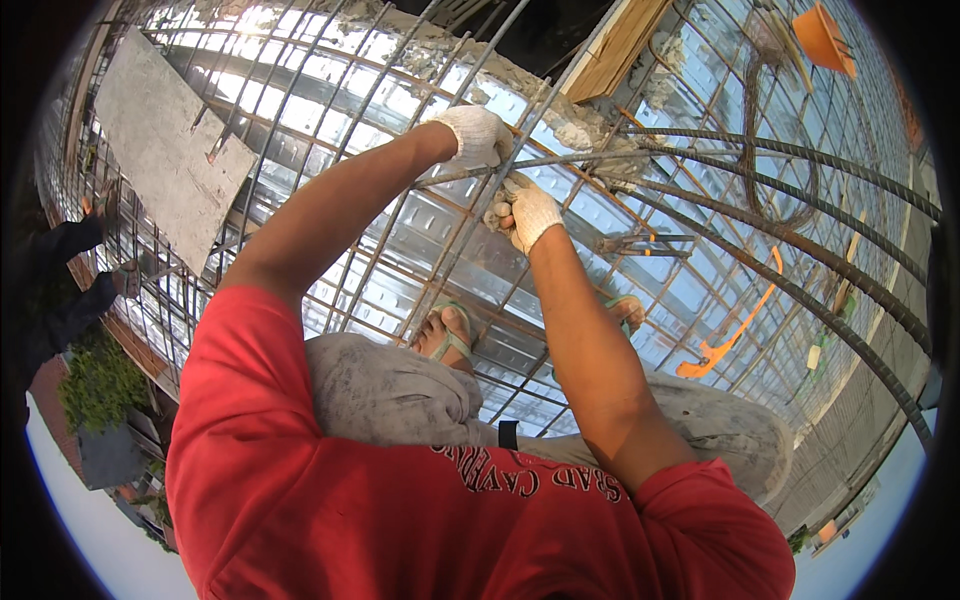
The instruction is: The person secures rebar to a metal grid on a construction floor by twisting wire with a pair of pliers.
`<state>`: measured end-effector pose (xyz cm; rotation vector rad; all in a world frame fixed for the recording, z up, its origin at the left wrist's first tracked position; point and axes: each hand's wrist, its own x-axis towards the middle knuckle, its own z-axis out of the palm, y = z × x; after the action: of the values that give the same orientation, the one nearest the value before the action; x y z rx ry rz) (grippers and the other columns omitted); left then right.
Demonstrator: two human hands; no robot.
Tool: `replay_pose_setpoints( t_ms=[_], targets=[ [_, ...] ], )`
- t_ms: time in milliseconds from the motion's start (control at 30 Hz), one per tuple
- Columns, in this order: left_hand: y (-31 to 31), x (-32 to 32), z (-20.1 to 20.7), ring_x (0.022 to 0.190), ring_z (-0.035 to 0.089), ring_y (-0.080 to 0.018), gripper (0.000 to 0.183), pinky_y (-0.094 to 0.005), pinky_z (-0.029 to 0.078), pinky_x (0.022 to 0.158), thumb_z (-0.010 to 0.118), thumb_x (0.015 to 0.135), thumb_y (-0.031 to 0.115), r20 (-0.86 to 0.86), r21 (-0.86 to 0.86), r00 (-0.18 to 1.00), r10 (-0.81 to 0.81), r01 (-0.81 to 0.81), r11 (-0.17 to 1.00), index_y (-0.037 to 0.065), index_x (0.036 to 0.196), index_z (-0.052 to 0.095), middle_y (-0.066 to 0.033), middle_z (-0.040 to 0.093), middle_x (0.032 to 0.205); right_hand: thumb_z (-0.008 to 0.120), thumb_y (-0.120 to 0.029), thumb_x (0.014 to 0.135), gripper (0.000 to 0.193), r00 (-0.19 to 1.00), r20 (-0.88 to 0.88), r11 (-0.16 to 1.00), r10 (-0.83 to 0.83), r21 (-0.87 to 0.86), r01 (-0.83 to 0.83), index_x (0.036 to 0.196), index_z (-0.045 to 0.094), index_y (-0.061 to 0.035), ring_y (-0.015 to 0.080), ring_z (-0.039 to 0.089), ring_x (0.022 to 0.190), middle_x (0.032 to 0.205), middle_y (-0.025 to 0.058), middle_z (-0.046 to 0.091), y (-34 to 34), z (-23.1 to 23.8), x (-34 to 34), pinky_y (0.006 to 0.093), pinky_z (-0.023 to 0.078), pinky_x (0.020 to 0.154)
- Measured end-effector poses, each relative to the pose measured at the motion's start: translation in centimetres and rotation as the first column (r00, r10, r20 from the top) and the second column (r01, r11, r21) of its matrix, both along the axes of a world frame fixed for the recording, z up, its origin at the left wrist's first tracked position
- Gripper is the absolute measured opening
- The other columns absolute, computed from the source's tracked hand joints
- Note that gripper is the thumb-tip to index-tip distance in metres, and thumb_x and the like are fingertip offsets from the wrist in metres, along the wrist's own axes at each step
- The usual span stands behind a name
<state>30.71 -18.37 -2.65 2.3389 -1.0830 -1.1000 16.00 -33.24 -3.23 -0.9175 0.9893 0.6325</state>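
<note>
White knit work gloves cover both my hands. My left hand is closed at a steel rebar where it meets a crossing bar, its fingertips partly hidden behind the rod. Just below the crossing, my right hand has its fingers bent into a pinch, with bare fingertips showing; whatever lies between them is too small to make out. Beside the right hand, pincers with dark and orange handles lie on the rebar grid. Under the grid is shiny ribbed metal decking.
Thick bent rebars arch across the right, near a coil of tie wire. An orange hacksaw lies there. A grey board rests at the left, near another person's legs. A wooden plank borders a dark opening.
</note>
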Motion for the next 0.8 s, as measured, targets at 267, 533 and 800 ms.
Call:
replay_pose_setpoints(
  t_ms=[267,533,800],
  targets=[
    [0.2,-0.6,1.4,0.104,0.075,-0.0354,0.024,-0.0475,0.058,0.092,0.070,0.088,0.021,0.171,0.043,0.985,-0.006,-0.002,0.999,0.016,0.109,0.082,-0.0143,0.079,0.108,0.048,-0.015,0.106,0.031,0.954,-0.014,0.910,0.298,-0.299,-0.288,0.132,0.062,-0.0065,0.0131,0.051,0.049,0.076,0.0054,0.063,-0.4,0.2,0.9,0.0301,0.036,0.041],
    [0.1,-1.3,1.3,0.101,0.075,-0.0359,0.024,-0.0482,0.058,0.090,0.070,0.088,0.023,0.232,0.151,0.965,-0.120,0.086,0.985,0.016,0.106,0.082,-0.0143,0.079,0.103,0.052,-0.021,0.106,0.032,0.952,0.034,0.909,0.303,-0.310,-0.279,0.131,0.065,-0.0053,0.0152,0.053,0.050,0.071,0.0064,0.062,-0.4,0.5,0.4,0.0340,0.042,0.044],
    [1.2,-1.4,0.4,0.101,0.072,-0.0347,0.020,-0.0468,0.057,0.092,0.070,0.086,0.024,0.240,-0.208,0.960,0.142,-0.092,0.974,0.012,0.097,0.081,-0.0113,0.075,0.102,0.061,-0.029,0.096,0.035,0.699,-0.035,0.377,0.715,-0.822,-0.426,0.116,0.075,-0.0051,0.0358,0.070,0.088,0.100,0.0197,0.074,-1.2,-1.0,-0.2,0.0460,0.055,0.082]
  ],
)
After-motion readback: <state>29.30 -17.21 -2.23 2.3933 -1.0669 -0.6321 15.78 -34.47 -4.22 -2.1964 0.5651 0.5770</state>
